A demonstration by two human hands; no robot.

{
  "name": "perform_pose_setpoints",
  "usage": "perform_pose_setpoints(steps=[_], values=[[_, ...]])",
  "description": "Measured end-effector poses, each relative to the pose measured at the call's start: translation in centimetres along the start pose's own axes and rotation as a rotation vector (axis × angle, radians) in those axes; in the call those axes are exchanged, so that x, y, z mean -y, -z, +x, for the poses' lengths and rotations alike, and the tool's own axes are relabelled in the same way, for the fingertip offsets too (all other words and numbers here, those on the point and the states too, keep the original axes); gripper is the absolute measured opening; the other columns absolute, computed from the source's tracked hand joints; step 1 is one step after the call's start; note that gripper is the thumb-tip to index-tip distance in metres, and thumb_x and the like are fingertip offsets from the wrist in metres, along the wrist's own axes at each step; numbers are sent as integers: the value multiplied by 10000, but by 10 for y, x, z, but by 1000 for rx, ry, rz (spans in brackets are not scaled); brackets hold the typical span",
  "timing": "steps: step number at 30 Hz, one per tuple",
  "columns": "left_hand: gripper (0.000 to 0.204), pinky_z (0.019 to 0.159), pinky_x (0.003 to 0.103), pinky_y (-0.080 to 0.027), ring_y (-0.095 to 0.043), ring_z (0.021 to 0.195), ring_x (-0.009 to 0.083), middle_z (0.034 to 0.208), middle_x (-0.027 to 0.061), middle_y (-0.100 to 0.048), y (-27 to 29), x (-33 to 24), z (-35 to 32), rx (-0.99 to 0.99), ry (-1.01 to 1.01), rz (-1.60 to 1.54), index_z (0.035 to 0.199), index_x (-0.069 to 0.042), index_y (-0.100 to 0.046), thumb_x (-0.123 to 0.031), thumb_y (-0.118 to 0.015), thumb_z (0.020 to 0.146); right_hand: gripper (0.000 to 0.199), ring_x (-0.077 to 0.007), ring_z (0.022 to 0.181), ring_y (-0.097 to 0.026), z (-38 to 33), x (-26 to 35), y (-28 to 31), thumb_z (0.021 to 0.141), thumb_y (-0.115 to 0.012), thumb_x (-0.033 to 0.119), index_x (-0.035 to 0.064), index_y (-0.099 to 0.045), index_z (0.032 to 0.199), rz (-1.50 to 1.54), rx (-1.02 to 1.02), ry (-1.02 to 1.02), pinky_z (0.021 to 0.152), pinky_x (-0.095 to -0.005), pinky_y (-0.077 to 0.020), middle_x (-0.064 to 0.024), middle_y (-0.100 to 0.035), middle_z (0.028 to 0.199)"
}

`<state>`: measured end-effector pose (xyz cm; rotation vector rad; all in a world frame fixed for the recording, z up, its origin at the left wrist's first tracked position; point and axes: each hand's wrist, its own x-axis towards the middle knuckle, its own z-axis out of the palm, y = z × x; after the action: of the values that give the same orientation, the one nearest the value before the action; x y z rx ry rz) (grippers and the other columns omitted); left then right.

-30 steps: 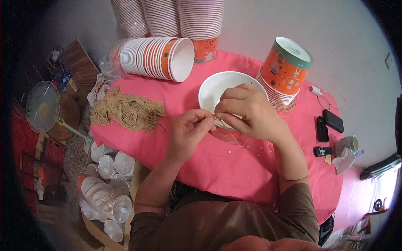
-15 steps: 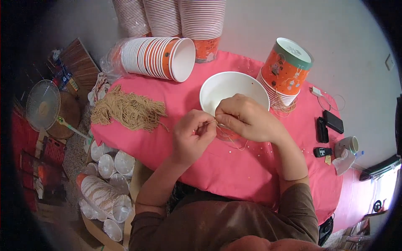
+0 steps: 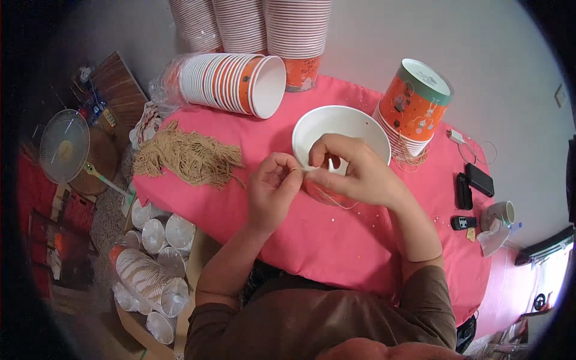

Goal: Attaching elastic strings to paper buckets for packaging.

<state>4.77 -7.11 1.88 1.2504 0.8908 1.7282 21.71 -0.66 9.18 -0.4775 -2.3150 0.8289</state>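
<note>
A: Grip status?
B: Left hand [image 3: 270, 192]: thumb and forefinger pinched together, thin cord [image 3: 343, 207] between them. Right hand [image 3: 361, 177]: thumb and forefinger bent toward each other, tips right beside the left ones. Cannot tell whether they close on the cord.
A: Cord location?
B: At the fingertips, by the near rim of the open paper bucket [image 3: 305, 137]; slack length shows below the right hand. Bucket stands mid-table [image 3: 300, 243], between far and near edges. Cord bundle [image 3: 186, 156] lies by the left edge, upside-down bucket stack [image 3: 415, 114] by the far right edge.
A: Handling?
B: Judgement: cord is near weightless, limp, hard to push, prone to snag. Pinch close to the end, not mid-length. Bucket likely light, slick, easily dented mid-wall; rim should be stiffest. Steady it there, light squeeze only.
</note>
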Motion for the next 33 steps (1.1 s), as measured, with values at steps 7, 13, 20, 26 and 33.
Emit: perform_pose_setpoints(steps=[7, 13, 20, 26, 33], values=[[30, 492, 197, -305, -388, 535, 19, 678, -46, -477, 8, -4, 3, 91, 191, -198, 866, -53, -532, -49, -541, 895, 136, -215, 756, -603, 2, -3, -15, 782, -662, 21, 43, -575, 884, -121, -73, 168, 692, -335, -477, -56, -617, 800], [63, 471, 194, -285, -345, 503, 35, 638, -53, -415, 11, -8, 5, 151, 443, -524, 837, -68, -527, -88, -544, 895, 126, -228, 762, -605, 1, -2, -11, 780, -653, 10, 40, -616, 897, -118, -53, 176, 722, -349, -475, -69, -636, 801], [88, 475, 194, -310, -380, 529, 33, 684, -22, -496, 15, 5, 2, 114, 339, -446, 950, -44, -611, -119, -567, 935, 122, -212, 752, -628, 1, -1, -13, 794, -660, 12, 20, -642, 914, -59, -78, 112, 678, -322, -500, -75, -662, 817], [87, 481, 189, -325, -402, 551, 32, 738, -9, -540, 14, 7, 0, 94, 248, -376, 979, -32, -625, -95, -587, 933, 109, -221, 752, -631, 1, -6, -13, 794, -670, 13, 13, -640, 899, -109, -131, 125, 670, -330, -497, -89, -667, 820], [98, 479, 187, -322, -396, 544, 26, 722, -32, -514, 13, 5, -1, 78, 227, -296, 991, -23, -630, -79, -574, 933, 149, -282, 690, -567, 5, -13, -6, 745, -673, 2, 48, -595, 863, -501, -241, 322, 655, -387, -437, -83, -567, 713]])
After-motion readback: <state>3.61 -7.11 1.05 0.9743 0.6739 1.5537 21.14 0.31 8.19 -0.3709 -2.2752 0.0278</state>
